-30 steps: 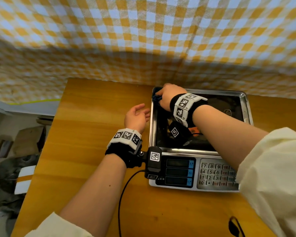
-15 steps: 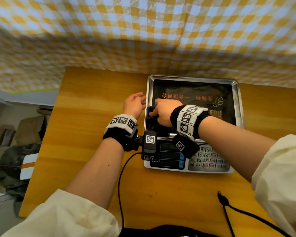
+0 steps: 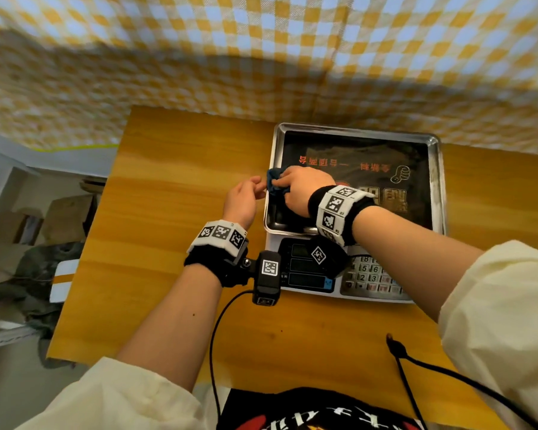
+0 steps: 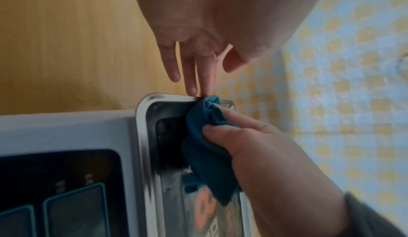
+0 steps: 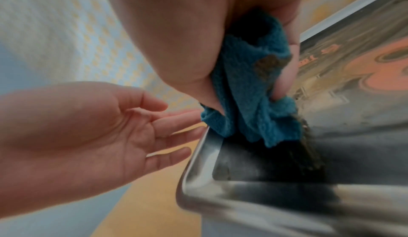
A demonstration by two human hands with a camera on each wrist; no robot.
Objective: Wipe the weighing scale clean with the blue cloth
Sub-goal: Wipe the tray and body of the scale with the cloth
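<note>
at the left rim of the steel-panned weighing scale point(image 3: 429, 187) on the desk point(image 3: 168, 212), right hand point(image 3: 305, 190) fingers pinch the bunched blue cloth point(image 3: 275, 183), mid-wipe; left hand point(image 3: 243, 201) fingers spread. next likely sweeps rightward.

My right hand point(image 3: 298, 189) reaches forward and inward, forearm angled in from the lower right, with a marker-printed band round the wrist. Its fingers point(image 4: 237, 120) and thumb are curled, pinching a bunched blue cloth point(image 4: 209, 146). My left hand point(image 3: 241, 200) sits just beside it, palm turned inward, fingers point(image 5: 174, 123) straight and relaxed, their tips at the cloth. I cannot tell whether they touch it. My left wrist wears the same band, and both sleeves are pushed up.
</note>
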